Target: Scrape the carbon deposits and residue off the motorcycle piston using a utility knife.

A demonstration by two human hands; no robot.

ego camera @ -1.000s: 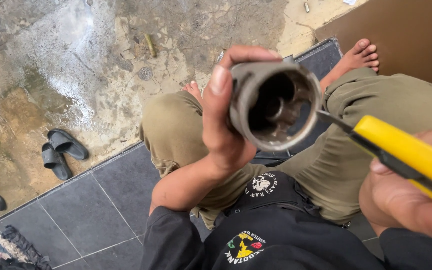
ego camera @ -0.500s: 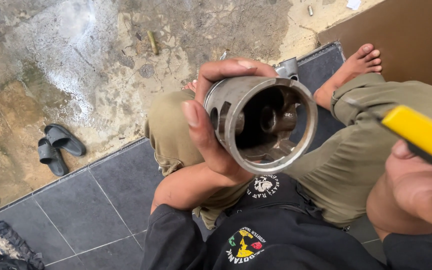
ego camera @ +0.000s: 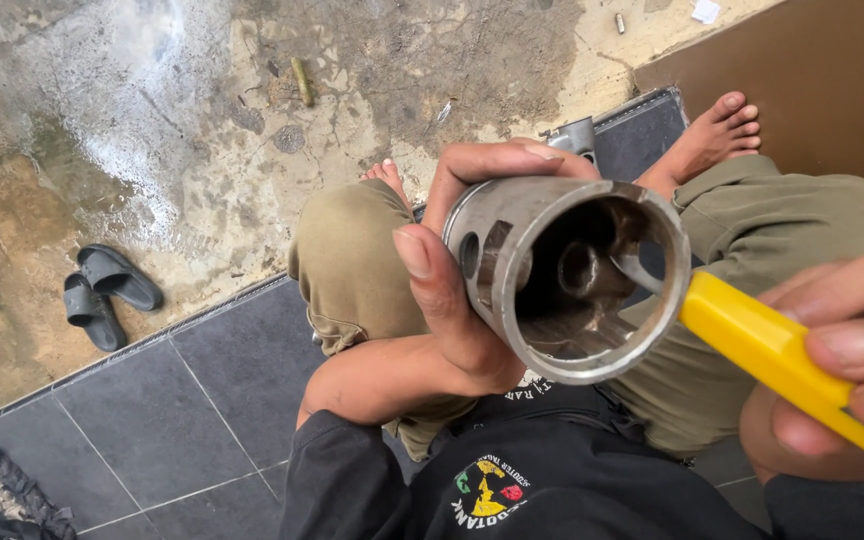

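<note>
My left hand (ego camera: 452, 300) grips a hollow grey metal piston (ego camera: 542, 275), its open end turned up toward the camera. Thumb lies along the near side, fingers wrap over the top. My right hand (ego camera: 832, 370) holds a yellow-handled tool (ego camera: 762, 345), whose metal tip reaches into the piston's open end. The tool's blade is mostly hidden inside the piston. I sit cross-legged in olive trousers (ego camera: 352, 260) and a black shirt (ego camera: 512, 480), both bare feet showing.
Dark grey floor tiles (ego camera: 152, 420) lie under me, bordered by wet, stained concrete (ego camera: 152, 130). A pair of dark sandals (ego camera: 102, 295) lies at the left. A brown board (ego camera: 812, 80) stands at the upper right. A small grey metal part (ego camera: 574, 137) rests near my knee.
The piston has tilted so its open end faces me more squarely. The yellow-handled tool has come back in, with its tip now inside the opening.
</note>
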